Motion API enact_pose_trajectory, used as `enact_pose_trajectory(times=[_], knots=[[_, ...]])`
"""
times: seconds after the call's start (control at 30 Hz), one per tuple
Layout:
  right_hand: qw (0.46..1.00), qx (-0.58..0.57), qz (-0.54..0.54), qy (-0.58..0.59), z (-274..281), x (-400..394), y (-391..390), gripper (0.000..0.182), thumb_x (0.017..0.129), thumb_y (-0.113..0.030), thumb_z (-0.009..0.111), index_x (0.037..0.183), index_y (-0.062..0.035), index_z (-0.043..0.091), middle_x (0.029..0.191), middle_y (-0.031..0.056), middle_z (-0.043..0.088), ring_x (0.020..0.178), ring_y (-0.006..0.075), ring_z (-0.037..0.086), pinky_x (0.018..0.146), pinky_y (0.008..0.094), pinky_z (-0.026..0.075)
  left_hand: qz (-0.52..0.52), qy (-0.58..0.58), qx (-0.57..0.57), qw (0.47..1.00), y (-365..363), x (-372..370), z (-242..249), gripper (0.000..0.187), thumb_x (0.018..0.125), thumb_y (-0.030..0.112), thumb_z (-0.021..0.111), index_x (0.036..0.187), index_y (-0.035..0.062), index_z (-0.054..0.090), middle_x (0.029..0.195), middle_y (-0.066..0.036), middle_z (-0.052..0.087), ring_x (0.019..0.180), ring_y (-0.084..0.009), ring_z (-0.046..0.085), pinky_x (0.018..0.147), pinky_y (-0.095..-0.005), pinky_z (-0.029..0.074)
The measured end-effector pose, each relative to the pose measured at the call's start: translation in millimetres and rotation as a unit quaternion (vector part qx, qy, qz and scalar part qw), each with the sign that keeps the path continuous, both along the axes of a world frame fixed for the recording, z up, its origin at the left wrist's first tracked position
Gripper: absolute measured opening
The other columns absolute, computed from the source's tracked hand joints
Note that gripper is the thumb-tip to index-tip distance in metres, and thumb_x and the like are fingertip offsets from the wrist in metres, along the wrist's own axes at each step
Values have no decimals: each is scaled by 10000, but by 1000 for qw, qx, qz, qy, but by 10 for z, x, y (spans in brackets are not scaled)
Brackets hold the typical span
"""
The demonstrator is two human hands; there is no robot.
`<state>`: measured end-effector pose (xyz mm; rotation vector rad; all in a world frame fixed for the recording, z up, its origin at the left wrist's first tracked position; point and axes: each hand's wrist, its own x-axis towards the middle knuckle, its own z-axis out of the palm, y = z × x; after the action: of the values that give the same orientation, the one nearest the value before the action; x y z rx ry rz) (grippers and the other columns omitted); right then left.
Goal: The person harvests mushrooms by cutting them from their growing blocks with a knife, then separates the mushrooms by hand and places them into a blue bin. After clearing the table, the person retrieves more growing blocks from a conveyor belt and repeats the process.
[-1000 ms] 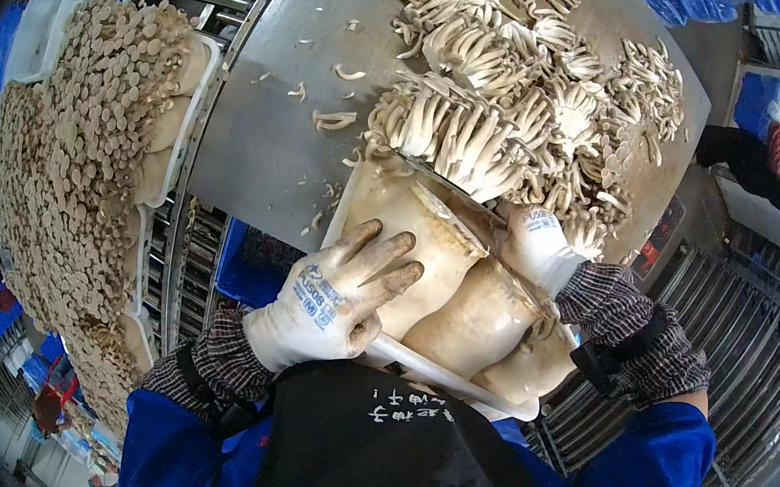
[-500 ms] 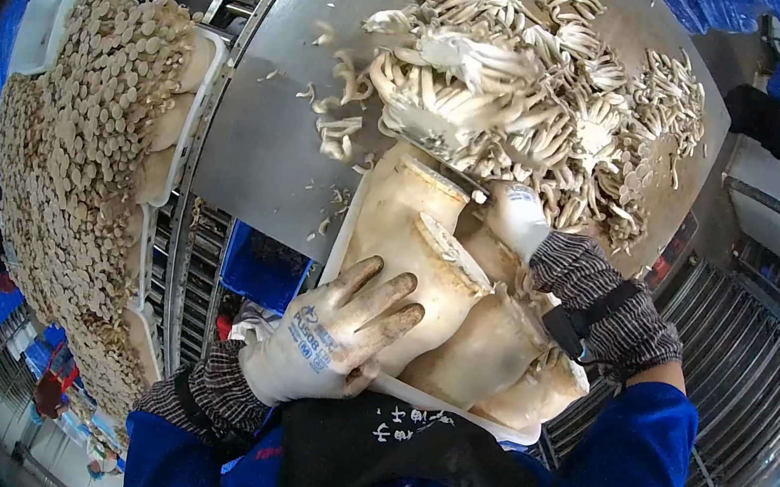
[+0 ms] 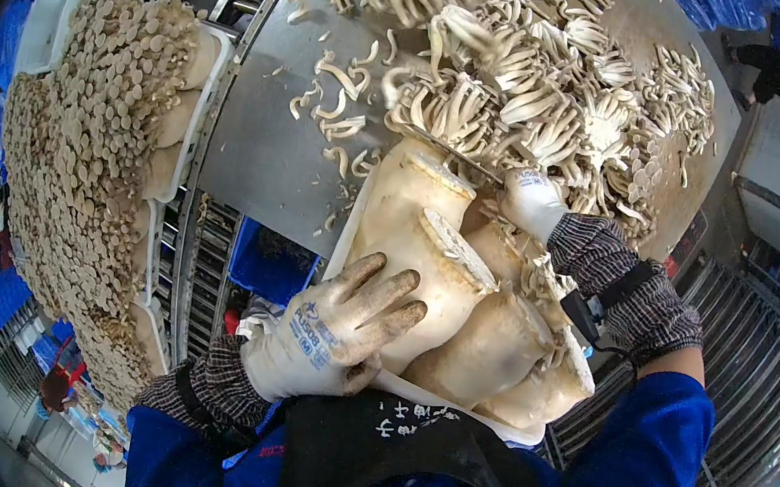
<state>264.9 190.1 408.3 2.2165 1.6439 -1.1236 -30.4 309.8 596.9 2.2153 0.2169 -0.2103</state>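
A: Left hand [image 3: 323, 339]?
B: Fingers spread, loose, against the near mushroom block [image 3: 432, 300] in the white tray [image 3: 523, 433].
A: Right hand [image 3: 529, 202]?
B: Clenched round the knife [image 3: 468, 161], blade by the far block [image 3: 410, 191].

Marking 1: on the back of the glove on the left hand [image 3: 327, 340], at the near left corner of the white tray [image 3: 515, 432], blue print [image 3: 309, 333] reads "PU508", with "(M)" below it.
Marking 2: on the glove of the right hand [image 3: 530, 202], at the near edge of the metal table [image 3: 259, 138], a smaller blue print [image 3: 532, 180] is only partly legible.
Marking 3: on the black apron [image 3: 411, 474], beside the near edge of the tray, white Chinese characters [image 3: 406, 421] are present; wording uncertain.
Marking 4: at the apron's left edge, red lettering [image 3: 272, 451]; too small to read.
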Motion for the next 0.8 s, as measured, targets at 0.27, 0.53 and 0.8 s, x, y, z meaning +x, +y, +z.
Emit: enact_pose_trajectory(times=[0.27,0.53,0.8], knots=[[998,-5,51,20,-737,-111,227,253,807,-168,552,884,45,667,857,252,666,851,363,673,777,432,530,2,1,-29,1000,43,-5,-18,734,555,121,758,1267,126,574,1383,-143,481,1192,-451,496,915,-469,530],[997,62,-22,49,-1419,-19,311,250,800,-199,616,933,5,672,889,263,661,843,406,657,750,482,514,79,-53,-65,993,-21,-588,-259,691,554,179,711,1216,59,554,1265,-230,538,1159,-490,521,925,-523,488],[983,99,-138,-66,-1003,247,389,319,791,-122,614,1091,-32,677,1003,277,655,968,390,639,854,453,508,546,160,-428,703,-992,-1944,-472,766,806,203,561,1477,-32,277,1420,-182,422,1302,-289,414,1121,-371,276]])
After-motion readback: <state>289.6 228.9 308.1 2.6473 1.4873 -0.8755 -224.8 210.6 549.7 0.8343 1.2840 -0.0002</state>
